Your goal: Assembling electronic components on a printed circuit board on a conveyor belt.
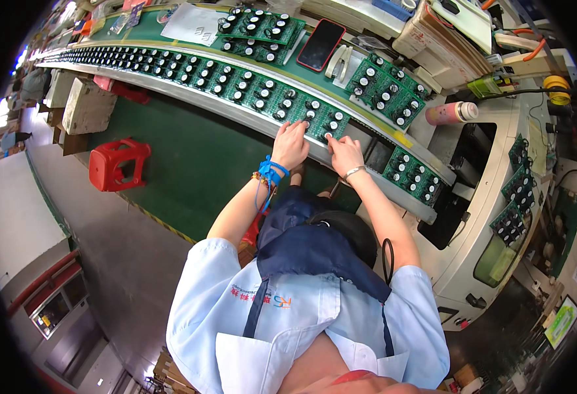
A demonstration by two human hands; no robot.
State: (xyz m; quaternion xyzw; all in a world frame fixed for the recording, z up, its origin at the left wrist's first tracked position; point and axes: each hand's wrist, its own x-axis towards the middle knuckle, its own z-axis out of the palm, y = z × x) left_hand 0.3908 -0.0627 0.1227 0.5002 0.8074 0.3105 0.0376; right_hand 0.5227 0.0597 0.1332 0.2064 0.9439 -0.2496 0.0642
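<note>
A row of green circuit boards (259, 92) with white-topped round capacitors and black wires lies along the conveyor rail. My left hand (291, 143), with a blue band and beads at the wrist, rests at the near edge of one board. Its fingers are bent together beside a capacitor, and their tips are partly hidden. Just to the right, my right hand (346, 156) has its fingers curled, with the index fingertip at a white-topped capacitor (328, 136) on the same board. Whatever is between the fingers of either hand is too small to make out.
Further right on the rail sits another board group (412, 176), before a beige machine (479, 217). Beyond the rail are stacked boards (262, 27), a phone (321, 44), more boards (387, 92) and a pink bottle (451, 113). A red stool (119, 164) stands on the floor at left.
</note>
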